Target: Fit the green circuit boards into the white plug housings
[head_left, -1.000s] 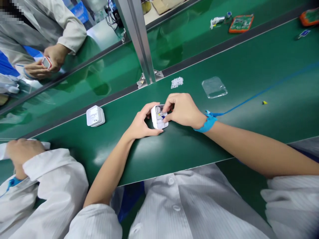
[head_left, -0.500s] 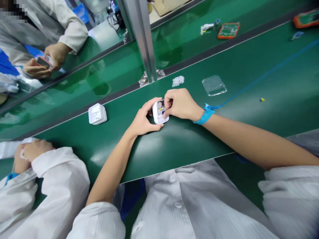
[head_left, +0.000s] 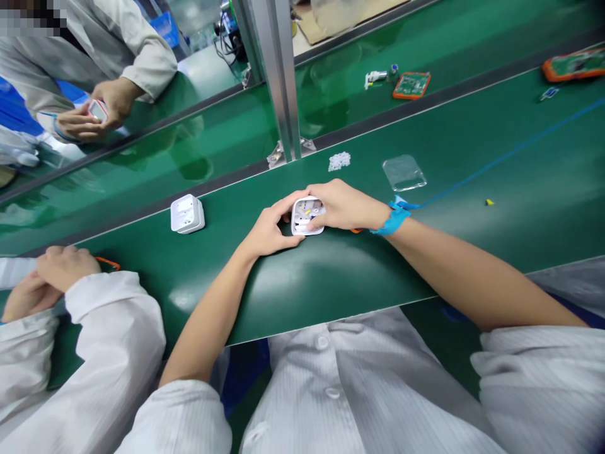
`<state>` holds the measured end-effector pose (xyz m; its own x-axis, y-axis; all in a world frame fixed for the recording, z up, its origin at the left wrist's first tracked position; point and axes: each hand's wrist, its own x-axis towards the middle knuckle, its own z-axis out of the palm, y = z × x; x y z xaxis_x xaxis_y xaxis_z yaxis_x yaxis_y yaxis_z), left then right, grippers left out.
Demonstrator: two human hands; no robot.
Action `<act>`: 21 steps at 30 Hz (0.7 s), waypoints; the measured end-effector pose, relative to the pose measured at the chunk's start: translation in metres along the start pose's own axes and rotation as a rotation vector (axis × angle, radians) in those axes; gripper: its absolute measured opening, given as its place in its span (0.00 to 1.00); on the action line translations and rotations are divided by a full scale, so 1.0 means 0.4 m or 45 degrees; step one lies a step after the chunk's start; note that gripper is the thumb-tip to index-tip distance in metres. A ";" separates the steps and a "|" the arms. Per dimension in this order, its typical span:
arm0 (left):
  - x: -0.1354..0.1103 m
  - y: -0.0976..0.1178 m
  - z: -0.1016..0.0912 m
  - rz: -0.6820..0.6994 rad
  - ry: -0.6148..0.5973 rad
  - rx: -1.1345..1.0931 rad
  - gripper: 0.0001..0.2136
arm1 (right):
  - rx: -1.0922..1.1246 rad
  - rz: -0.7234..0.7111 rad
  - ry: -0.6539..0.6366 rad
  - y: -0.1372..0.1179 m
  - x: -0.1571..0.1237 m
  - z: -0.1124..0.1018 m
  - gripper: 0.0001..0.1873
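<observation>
A small white plastic housing point(head_left: 295, 226) with rounded corners lies on the green bench in front of me, its inside facing up. White parts and a bit of yellow show within it. My left hand point(head_left: 271, 230) is curved around its left side, thumb at the lower edge and fingers along the top. My right hand point(head_left: 343, 205) closes over the right side, with the thumb reaching into the inside and the fingers near the top rim; a small part under its fingertips cannot be made out. A blue wrist strap point(head_left: 394, 217) circles my right wrist.
White housings point(head_left: 188, 214) stand stacked at left. Clear small pieces point(head_left: 339, 161), a transparent cover point(head_left: 404, 173) and a yellow bit point(head_left: 489, 202) lie beyond and right. Orange-framed circuit boards point(head_left: 412, 85) rest across the ledge. Co-workers' hands point(head_left: 69, 271) work at left and across.
My right hand has shifted from pinching inside the housing to lying over its right side. The housing has turned slightly. An orange edge now shows below my right wrist.
</observation>
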<state>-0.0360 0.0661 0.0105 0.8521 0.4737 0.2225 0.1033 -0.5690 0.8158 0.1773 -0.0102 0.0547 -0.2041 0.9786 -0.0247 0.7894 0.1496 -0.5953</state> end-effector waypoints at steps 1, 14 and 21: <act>0.000 -0.001 -0.001 -0.002 0.001 -0.014 0.41 | -0.024 -0.009 -0.014 -0.001 0.003 0.000 0.18; -0.006 -0.030 0.025 0.110 0.845 -0.372 0.29 | 0.303 0.104 0.245 -0.040 0.094 0.018 0.18; -0.037 -0.007 0.034 0.342 1.507 0.334 0.13 | 1.263 0.356 0.465 -0.172 0.409 0.068 0.10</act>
<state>-0.0418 0.0516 -0.0024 -0.1106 0.5590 0.8217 0.2126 -0.7943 0.5690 0.0738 0.1358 0.0699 0.2231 0.9677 -0.1173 -0.0700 -0.1042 -0.9921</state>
